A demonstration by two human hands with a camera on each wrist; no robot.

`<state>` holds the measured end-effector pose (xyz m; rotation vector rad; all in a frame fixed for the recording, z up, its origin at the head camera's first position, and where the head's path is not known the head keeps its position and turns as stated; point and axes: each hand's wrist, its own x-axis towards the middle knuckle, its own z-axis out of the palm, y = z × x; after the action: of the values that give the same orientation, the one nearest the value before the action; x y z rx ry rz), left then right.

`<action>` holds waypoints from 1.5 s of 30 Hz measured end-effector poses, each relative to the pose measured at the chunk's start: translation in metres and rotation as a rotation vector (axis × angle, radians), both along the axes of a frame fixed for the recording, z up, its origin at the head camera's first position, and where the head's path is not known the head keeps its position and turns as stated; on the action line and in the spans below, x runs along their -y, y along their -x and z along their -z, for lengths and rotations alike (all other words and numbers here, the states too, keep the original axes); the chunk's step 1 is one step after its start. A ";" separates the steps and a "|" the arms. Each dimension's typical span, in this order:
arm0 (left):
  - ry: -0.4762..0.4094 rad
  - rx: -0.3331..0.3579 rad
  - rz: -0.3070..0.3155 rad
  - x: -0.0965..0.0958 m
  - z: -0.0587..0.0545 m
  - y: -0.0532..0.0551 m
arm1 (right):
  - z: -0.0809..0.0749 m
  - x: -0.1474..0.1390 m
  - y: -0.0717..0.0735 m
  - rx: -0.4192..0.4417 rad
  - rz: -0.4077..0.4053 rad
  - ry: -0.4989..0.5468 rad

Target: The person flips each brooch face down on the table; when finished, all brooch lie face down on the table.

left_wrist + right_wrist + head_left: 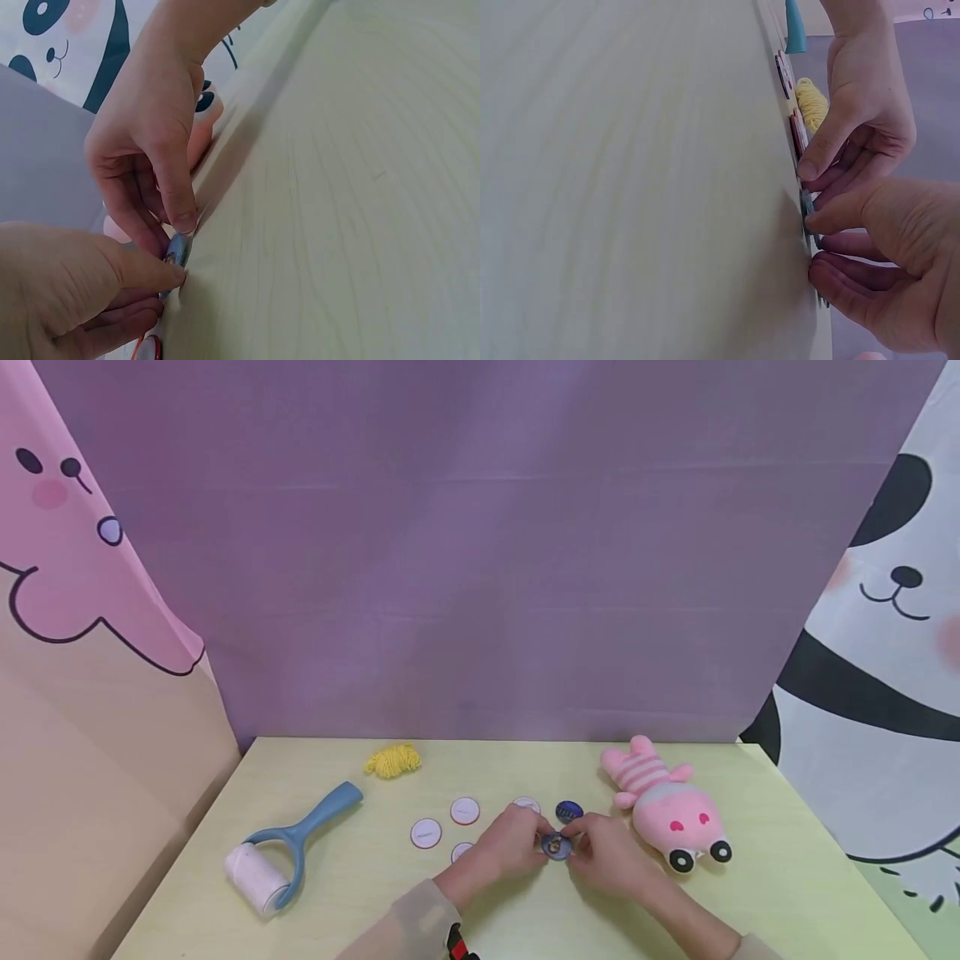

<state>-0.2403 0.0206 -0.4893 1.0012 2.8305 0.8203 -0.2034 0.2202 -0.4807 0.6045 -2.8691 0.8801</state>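
Observation:
A round blue badge (557, 846) with a small figure on its face lies low over the table between both hands. From its left edge my left hand (510, 843) pinches it with thumb and fingers. At the opposite edge, my right hand (611, 856) grips it with thumb and fingertips. Seen edge-on in the left wrist view, the badge (178, 251) is partly hidden by fingers. Just beyond the hands is a dark blue round badge (569, 812). Several white discs with red rims, one of them this disc (465, 811), lie left of and behind the left hand.
To the right of the hands lies a pink plush toy (675, 814) with striped body. A blue-handled lint roller (258, 878) rests on the left of the table (360, 902). Yellow yarn (393, 761) sits near the back edge, before a purple cloth backdrop (480, 568).

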 end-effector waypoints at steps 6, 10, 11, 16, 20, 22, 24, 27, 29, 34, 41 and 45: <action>-0.003 -0.036 -0.024 -0.002 0.002 0.001 | 0.003 -0.001 0.002 -0.018 -0.013 0.011; 0.004 -0.059 -0.033 -0.002 0.001 0.000 | 0.005 -0.001 0.004 -0.048 -0.027 0.020; 0.002 -0.058 -0.032 -0.002 0.002 0.000 | 0.006 -0.002 0.005 -0.053 -0.033 0.026; -0.016 -0.070 -0.012 0.000 0.003 0.001 | 0.012 -0.010 0.010 0.032 -0.080 0.116; -0.079 -0.067 -0.028 0.001 0.003 0.003 | 0.010 -0.019 0.015 0.174 -0.106 0.268; -0.128 -0.072 -0.045 0.002 0.000 0.005 | 0.007 -0.023 0.015 0.230 -0.097 0.341; -0.185 -0.060 -0.061 0.003 -0.002 0.006 | 0.003 -0.025 0.016 0.260 -0.085 0.394; -0.243 -0.053 -0.069 0.004 -0.009 0.007 | -0.004 -0.026 0.017 0.259 -0.063 0.442; -0.271 -0.039 -0.071 0.005 -0.013 0.007 | -0.008 -0.026 0.018 0.245 -0.055 0.455; -0.315 -0.023 -0.081 0.006 -0.021 0.005 | -0.017 -0.024 0.017 0.221 -0.023 0.484; -0.383 -0.020 -0.068 0.010 -0.029 0.002 | -0.027 -0.019 0.016 0.201 -0.042 0.569; -0.407 -0.048 -0.037 0.012 -0.034 0.001 | -0.031 -0.019 0.016 0.191 -0.045 0.597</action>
<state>-0.2414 0.0086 -0.4550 1.0160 2.7871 1.4363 -0.2198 0.2388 -0.4494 0.5320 -2.5280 1.7811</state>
